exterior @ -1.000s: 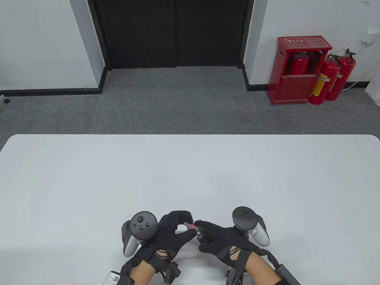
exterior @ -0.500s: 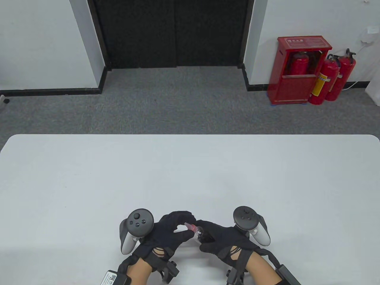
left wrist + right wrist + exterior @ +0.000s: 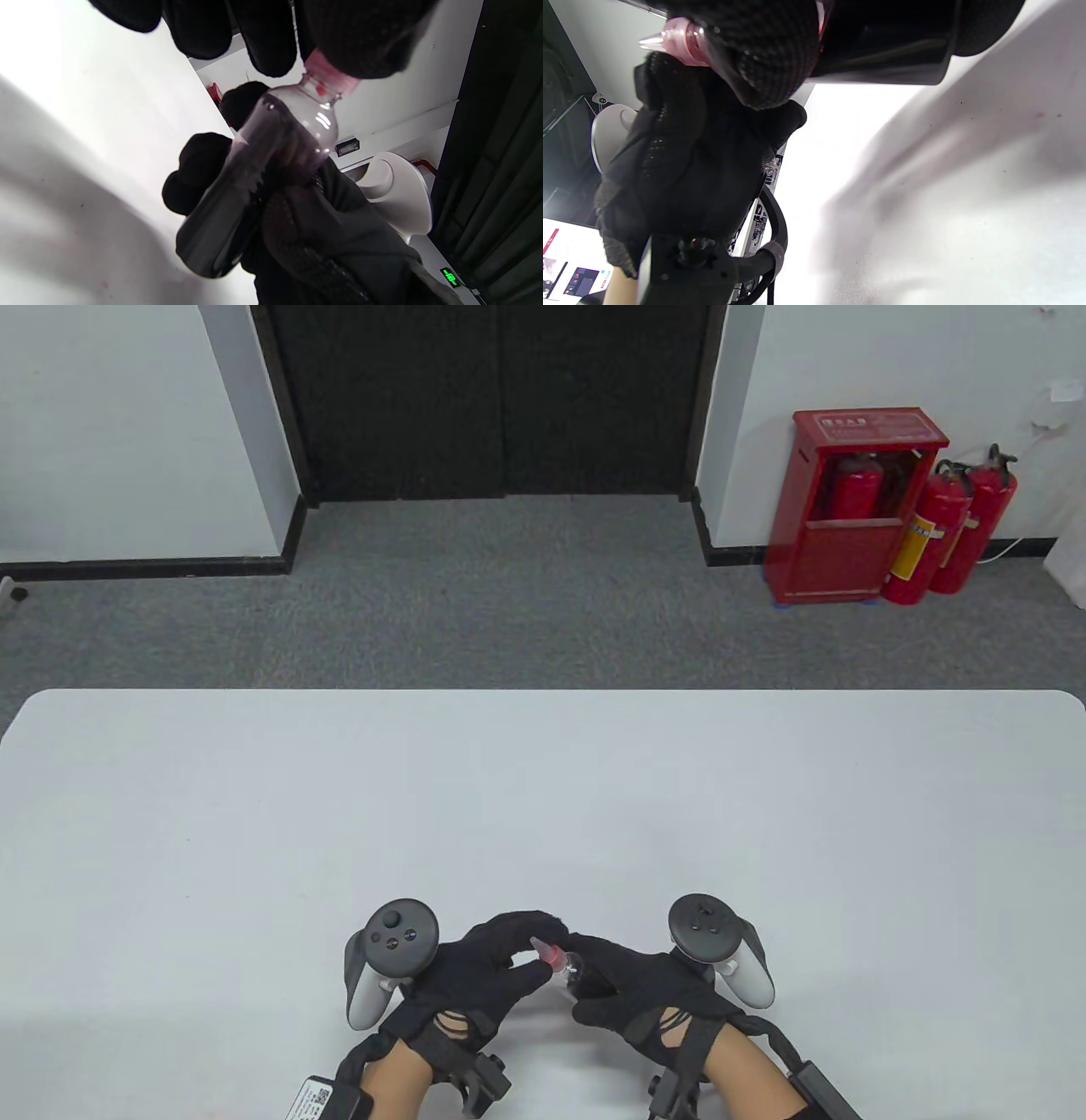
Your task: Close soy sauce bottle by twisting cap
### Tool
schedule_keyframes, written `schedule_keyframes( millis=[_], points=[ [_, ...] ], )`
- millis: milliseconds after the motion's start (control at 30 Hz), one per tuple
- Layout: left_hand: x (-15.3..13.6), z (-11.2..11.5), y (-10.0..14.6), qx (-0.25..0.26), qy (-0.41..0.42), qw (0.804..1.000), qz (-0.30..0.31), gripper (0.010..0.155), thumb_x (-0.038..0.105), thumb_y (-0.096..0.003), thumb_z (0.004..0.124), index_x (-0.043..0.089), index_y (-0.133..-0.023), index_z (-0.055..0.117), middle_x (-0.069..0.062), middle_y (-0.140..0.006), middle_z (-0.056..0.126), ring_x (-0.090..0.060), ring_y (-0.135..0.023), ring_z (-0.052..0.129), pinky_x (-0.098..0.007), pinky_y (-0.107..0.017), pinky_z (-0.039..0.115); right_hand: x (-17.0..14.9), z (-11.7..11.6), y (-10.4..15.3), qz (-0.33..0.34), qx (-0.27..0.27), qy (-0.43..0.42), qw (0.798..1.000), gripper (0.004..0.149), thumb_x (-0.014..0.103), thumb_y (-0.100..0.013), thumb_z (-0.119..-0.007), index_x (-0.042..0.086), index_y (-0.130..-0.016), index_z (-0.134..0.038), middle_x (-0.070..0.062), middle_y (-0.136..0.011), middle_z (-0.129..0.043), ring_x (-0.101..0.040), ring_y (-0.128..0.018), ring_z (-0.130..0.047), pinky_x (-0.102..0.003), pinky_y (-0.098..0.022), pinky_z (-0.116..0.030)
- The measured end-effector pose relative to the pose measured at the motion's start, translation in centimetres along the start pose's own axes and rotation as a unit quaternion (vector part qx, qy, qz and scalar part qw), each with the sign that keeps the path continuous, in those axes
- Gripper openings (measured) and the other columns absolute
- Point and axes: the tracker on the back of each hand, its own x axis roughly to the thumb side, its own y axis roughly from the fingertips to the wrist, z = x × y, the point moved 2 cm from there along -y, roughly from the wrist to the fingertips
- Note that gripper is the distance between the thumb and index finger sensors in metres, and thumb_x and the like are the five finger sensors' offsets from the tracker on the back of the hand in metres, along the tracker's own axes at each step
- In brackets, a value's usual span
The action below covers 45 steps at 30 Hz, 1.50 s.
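Observation:
A small clear bottle of dark soy sauce [image 3: 575, 970] with a pink pointed cap [image 3: 547, 952] is held between both hands near the table's front edge, tilted with the cap toward the left. My right hand [image 3: 632, 988] grips the bottle's body [image 3: 254, 169], lifted off the table. My left hand [image 3: 496, 963] pinches the cap [image 3: 328, 78] with its fingertips. In the right wrist view the cap [image 3: 678, 36] shows at the top, partly covered by a gloved finger [image 3: 763, 63], and the dark bottle body [image 3: 882, 46] lies along the top edge.
The white table [image 3: 543, 806] stretches away beyond the hands. Grey carpet, a dark door and a red fire extinguisher cabinet [image 3: 857, 504] lie far behind the table.
My left hand has turned slightly around the cap, its tracker shifting a little left and down. The bottle and my right hand have stayed almost in place.

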Motion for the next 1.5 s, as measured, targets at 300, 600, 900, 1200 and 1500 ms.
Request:
schedule_keyframes(
  millis=[300, 600, 900, 1200, 1500],
  points=[
    [-0.2, 0.9, -0.3, -0.036, 0.06, 0.998, 0.003, 0.061, 0.043, -0.0481, 0.077, 0.04, -0.107, 0.062, 0.012, -0.118, 0.06, -0.034, -0.11, 0.059, -0.063, -0.073, 0.051, 0.0, 0.3, 0.1, -0.002, -0.004, -0.007, 1.0, 0.075, 0.032, -0.039, -0.089, 0.03, -0.107, -0.054, -0.017, -0.104, -0.069, -0.052, -0.091, -0.066, -0.065, -0.056, -0.065],
    [0.5, 1.8, 0.1, 0.002, -0.048, 0.999, 0.003, 0.109, 0.072, -0.0347, 0.085, 0.03, -0.103, 0.011, 0.001, -0.116, 0.006, -0.036, -0.113, 0.033, -0.067, -0.075, 0.038, 0.0, 0.5, 0.2, 0.0, -0.01, -0.008, 1.0, 0.075, 0.032, -0.04, -0.089, 0.03, -0.107, -0.054, -0.017, -0.104, -0.069, -0.052, -0.091, -0.066, -0.065, -0.057, -0.065],
    [0.7, 1.4, 0.6, 0.077, -0.085, 0.993, -0.001, 0.069, 0.074, -0.0404, 0.076, 0.039, -0.096, 0.055, 0.009, -0.118, 0.049, -0.031, -0.11, 0.06, -0.064, -0.073, 0.052, 0.0, 0.3, 0.2, -0.003, -0.006, 0.007, 1.0, 0.076, 0.032, -0.04, -0.089, 0.03, -0.107, -0.054, -0.017, -0.104, -0.069, -0.052, -0.091, -0.066, -0.065, -0.057, -0.065],
    [0.5, 1.2, 0.4, 0.065, -0.059, 0.996, -0.006, 0.063, 0.059, -0.0427, 0.081, 0.04, -0.1, 0.063, 0.01, -0.118, 0.057, -0.034, -0.11, 0.06, -0.065, -0.074, 0.05, -0.2, 0.4, 0.2, -0.008, -0.006, 0.0, 1.0, 0.076, 0.033, -0.04, -0.088, 0.03, -0.107, -0.053, -0.018, -0.104, -0.069, -0.052, -0.091, -0.066, -0.065, -0.057, -0.065],
    [0.5, 1.6, 0.3, 0.041, -0.041, 0.998, 0.0, 0.062, 0.05, -0.0465, 0.076, 0.041, -0.105, 0.059, 0.008, -0.119, 0.055, -0.034, -0.111, 0.058, -0.066, -0.073, 0.05, -0.2, 0.5, 0.2, -0.012, -0.012, 0.002, 1.0, 0.076, 0.033, -0.04, -0.088, 0.029, -0.107, -0.053, -0.018, -0.105, -0.069, -0.053, -0.091, -0.066, -0.065, -0.057, -0.065]
  ],
)
